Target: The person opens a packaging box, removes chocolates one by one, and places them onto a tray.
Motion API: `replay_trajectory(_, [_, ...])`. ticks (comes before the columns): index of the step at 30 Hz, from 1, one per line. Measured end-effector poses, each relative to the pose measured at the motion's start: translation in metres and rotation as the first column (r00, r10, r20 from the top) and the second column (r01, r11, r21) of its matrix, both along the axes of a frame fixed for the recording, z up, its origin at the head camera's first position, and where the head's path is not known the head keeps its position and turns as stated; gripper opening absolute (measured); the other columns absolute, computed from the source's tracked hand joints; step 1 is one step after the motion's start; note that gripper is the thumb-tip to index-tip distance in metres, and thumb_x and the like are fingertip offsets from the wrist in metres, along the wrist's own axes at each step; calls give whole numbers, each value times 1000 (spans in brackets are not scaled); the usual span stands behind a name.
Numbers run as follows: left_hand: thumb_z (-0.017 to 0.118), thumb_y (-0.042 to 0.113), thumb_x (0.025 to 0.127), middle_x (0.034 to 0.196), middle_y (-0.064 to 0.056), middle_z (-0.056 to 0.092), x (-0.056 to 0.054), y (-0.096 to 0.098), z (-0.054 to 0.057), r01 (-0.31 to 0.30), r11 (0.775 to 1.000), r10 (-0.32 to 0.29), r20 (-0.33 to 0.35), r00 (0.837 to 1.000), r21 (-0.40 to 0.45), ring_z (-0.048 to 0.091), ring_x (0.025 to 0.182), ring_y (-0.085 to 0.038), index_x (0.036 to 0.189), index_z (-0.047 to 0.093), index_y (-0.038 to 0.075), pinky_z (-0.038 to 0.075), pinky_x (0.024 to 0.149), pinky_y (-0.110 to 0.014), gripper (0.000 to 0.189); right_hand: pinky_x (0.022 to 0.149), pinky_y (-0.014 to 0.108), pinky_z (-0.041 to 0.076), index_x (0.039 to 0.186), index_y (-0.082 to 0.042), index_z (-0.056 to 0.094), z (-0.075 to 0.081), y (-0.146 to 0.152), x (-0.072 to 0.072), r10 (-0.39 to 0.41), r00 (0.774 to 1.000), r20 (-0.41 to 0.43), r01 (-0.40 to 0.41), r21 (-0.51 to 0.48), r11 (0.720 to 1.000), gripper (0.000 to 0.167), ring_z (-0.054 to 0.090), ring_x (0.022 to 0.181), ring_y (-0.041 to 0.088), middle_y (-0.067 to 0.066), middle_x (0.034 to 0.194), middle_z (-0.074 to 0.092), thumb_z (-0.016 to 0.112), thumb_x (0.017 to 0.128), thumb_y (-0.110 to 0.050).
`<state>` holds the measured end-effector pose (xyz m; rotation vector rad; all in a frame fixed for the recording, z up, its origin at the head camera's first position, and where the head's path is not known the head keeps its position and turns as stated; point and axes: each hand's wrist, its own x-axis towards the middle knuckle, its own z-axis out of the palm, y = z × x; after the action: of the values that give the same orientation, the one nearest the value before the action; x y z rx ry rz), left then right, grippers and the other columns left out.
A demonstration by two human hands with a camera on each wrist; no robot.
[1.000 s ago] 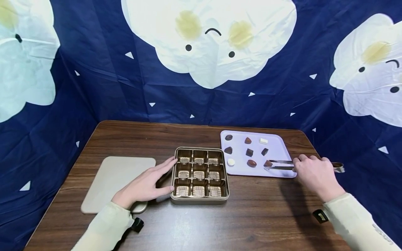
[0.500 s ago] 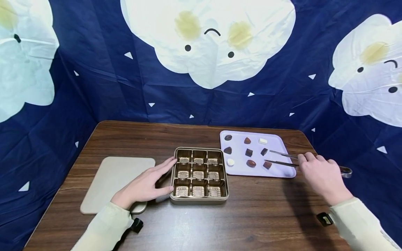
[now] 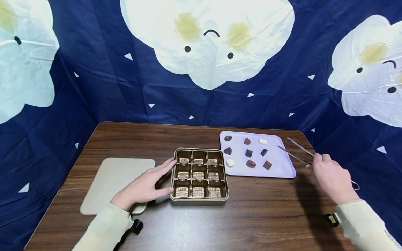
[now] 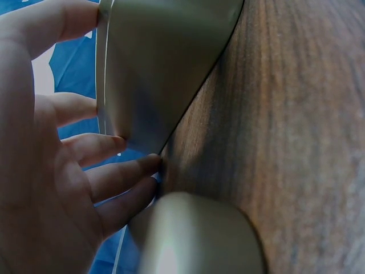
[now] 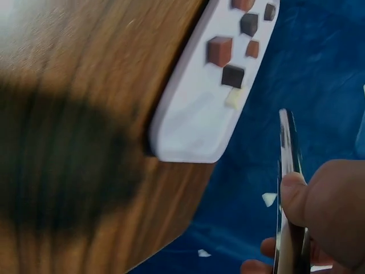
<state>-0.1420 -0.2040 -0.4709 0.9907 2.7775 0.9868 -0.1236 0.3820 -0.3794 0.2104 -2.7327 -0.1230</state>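
Note:
My left hand (image 3: 142,184) lies against the left side of a gold square tin (image 3: 199,201), fingers extended and thumb apart, touching its rim. The tin holds a brown insert divided into several bare compartments. On the right, my right hand (image 3: 333,177) grips a pair of metal tongs (image 3: 294,155). Their two arms are spread with nothing between the tips, above the right edge of a pale lilac tray (image 3: 284,169). Several chocolates sit on that tray in rows, among them a square brown chocolate (image 3: 267,165), an oval brown chocolate (image 3: 251,164) and a round white chocolate (image 3: 230,162).
A beige tin lid (image 3: 120,181) lies on the wooden table (image 3: 194,230) left of the tin, partly under my left forearm. Behind and beside the table hangs a blue cloth (image 3: 176,94) with white cloud shapes.
The tongs have come off the square brown chocolate, spread, and moved right and up with my right hand. That chocolate stays on the tray, slightly turned. My left hand has not moved.

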Motion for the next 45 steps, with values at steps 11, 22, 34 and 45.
replay_trajectory(11, [74,45,95,171,-19,28,-1,-1,1,8,1000,-8,-14,1000,0,38,151,-39,168,28,14,32,118,-70,92,57,70,47,89,13,47,-22,47,-7,-221,909,353,280,-125,952,38,57,78,64,38,85,51,59,101,-22])
replay_trajectory(22, [73,45,96,170,-20,29,-3,0,-1,10,1000,-10,-24,1000,-1,39,151,-40,168,28,13,33,117,-70,91,73,70,51,102,21,52,-47,72,-23,-310,753,581,429,-74,900,49,55,100,66,47,102,53,59,100,-27])
replay_trajectory(34, [74,43,94,170,-20,29,0,1,1,5,1000,-5,-17,1000,5,39,151,-40,167,29,12,31,117,-73,91,74,71,50,108,24,55,-61,74,-23,-331,733,595,463,-79,883,53,53,99,70,48,101,50,54,102,-28])
replay_trajectory(45, [73,45,95,170,-19,29,1,-1,0,6,1000,-6,-12,1000,-1,39,151,-39,167,29,12,32,116,-72,91,72,69,51,106,21,57,-71,76,-21,-363,714,599,498,-68,865,55,55,97,69,47,100,51,58,102,-34])
